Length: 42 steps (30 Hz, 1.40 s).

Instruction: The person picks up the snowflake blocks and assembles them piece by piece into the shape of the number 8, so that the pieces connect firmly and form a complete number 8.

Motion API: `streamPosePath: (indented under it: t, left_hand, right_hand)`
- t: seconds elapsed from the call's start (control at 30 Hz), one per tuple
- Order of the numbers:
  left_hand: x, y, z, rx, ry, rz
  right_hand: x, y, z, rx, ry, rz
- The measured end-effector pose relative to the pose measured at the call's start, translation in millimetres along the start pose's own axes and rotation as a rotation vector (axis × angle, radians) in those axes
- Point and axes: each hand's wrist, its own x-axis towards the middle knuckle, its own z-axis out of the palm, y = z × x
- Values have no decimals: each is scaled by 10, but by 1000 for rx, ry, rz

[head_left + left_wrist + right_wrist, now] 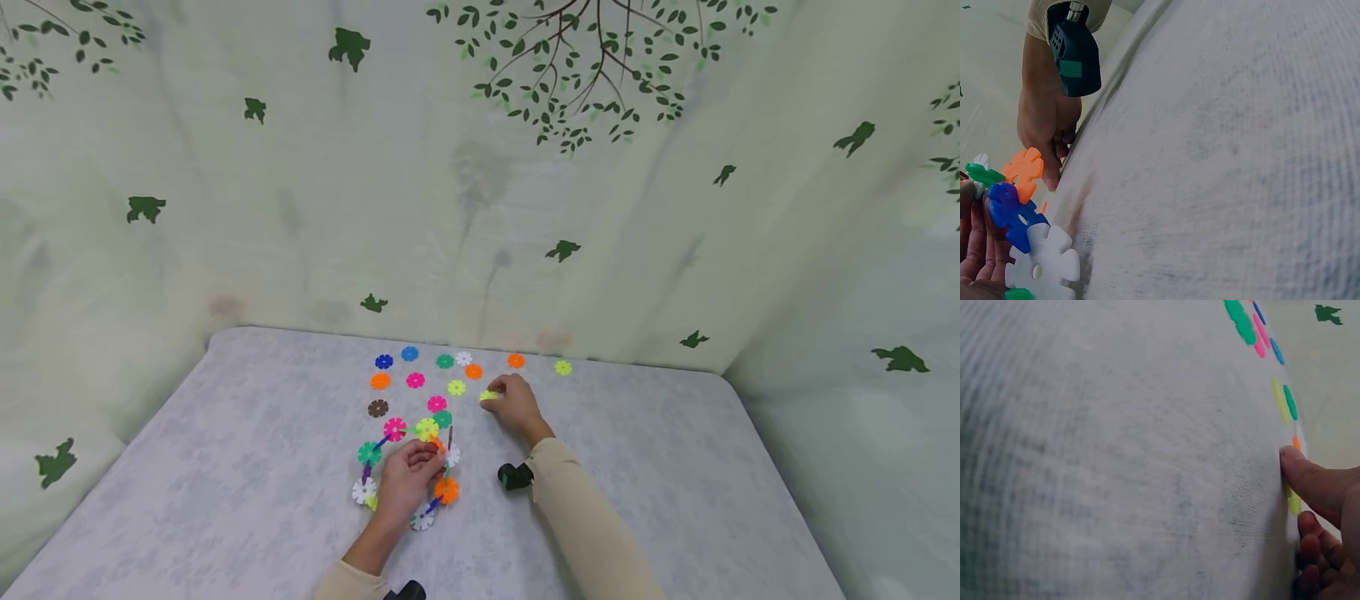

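Note:
My left hand (408, 475) grips a loop of notched plastic snowflake discs, slotted into one another, over the near middle of the table. The loop includes a pink disc (394, 429), a green disc (368, 453) and an orange disc (447, 490). In the left wrist view a white disc (1054, 262) and a blue disc (1013, 215) of it hang beside the fingers; the palm hides part of the loop. Farther off to the right, my right hand (516, 404) pinches a loose yellow disc (488, 395) at the tabletop, its thumb (1310, 475) over one edge.
Several loose discs lie flat toward the back, among them a brown disc (378, 408), a blue disc (409, 353), an orange disc (516, 360) and a yellow disc (563, 367). The grey tabletop (225, 467) ends at a leaf-printed curtain (420, 208). A black camera (514, 477) sits on the right wrist.

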Motion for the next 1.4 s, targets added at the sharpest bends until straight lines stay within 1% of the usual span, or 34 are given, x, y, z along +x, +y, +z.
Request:
streamPosePath:
  t: [0.1, 0.17, 0.2, 0.3, 0.4, 0.47, 0.53, 0.6, 0.7, 0.77, 0.83, 0.97, 1.1, 1.23, 1.33, 1.4]
  left_hand:
    - [0, 4, 1, -29, -19, 20]
    - [-7, 15, 0, -23, -23, 22]
    - [-11, 19, -4, -14, -23, 21]
    - [-16, 32, -8, 10, -19, 15]
    - [-10, 20, -13, 21, -19, 25]
    - [-10, 17, -5, 28, -24, 30]
    - [-8, 18, 2, 49, -19, 27]
    - [-8, 31, 9, 64, -11, 20]
    - [-12, 52, 12, 78, -9, 12]
    - [-18, 61, 8, 72, -18, 15]
    - [-20, 62, 9, 67, -27, 15]
    - [-20, 59, 11, 75, -23, 2]
    - [-17, 55, 7, 82, -14, 3]
    - [-15, 39, 17, 66, 0, 25]
    - [-25, 26, 26, 50, -3, 56]
    - [-31, 18, 34, 40, -7, 66]
  right_hand:
    - [-4, 9, -22, -17, 15, -20]
    - [-6, 26, -29, -28, 11, -54]
    - [-12, 33, -33, -12, -4, -72]
    - [-69, 29, -34, 127, -72, -110]
    - [-189, -14, -34, 371, -135, -128]
    - [-300, -73, -44, 503, -151, -153]
    - [-401, -153, -58, 591, -162, -204]
    - [-481, -241, -71, 629, -177, -247]
    - [-554, -335, -88, 643, -197, -293]
    - [-594, -380, -108, 641, -210, -302]
    - [-659, -446, -159, 628, -222, -327]
    - [-777, -592, -256, 551, -247, -370]
    - [-836, -689, -297, 464, -242, -396]
    - [-775, -645, -233, 386, -230, -410]
    - [-707, -589, -173, 346, -225, -419]
    - [-705, -594, -173, 328, -224, -432]
